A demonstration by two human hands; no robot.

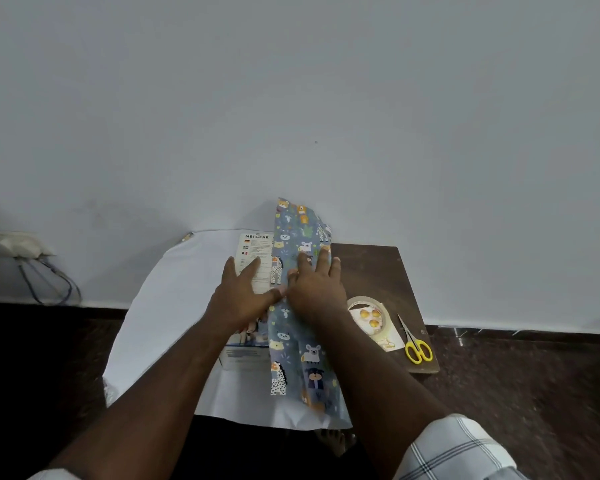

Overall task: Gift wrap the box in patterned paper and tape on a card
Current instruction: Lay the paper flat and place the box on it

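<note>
A white printed box (255,249) lies on the white back of a sheet of blue animal-patterned paper (291,237). The sheet's right flap is folded over the right half of the box, patterned side up. My left hand (243,292) lies flat on the bare box top with fingers straight. My right hand (314,289) presses flat on the folded flap, fingers spread. A roll of tape (387,308) and a card (369,318) with orange flowers lie to the right on a small dark table (378,268).
Yellow-handled scissors (416,344) lie at the table's right front. The white underside of the paper (174,306) spreads far to the left, past the table edge. A wall stands close behind. A wall socket with cables (32,258) is at the far left. Dark floor lies below.
</note>
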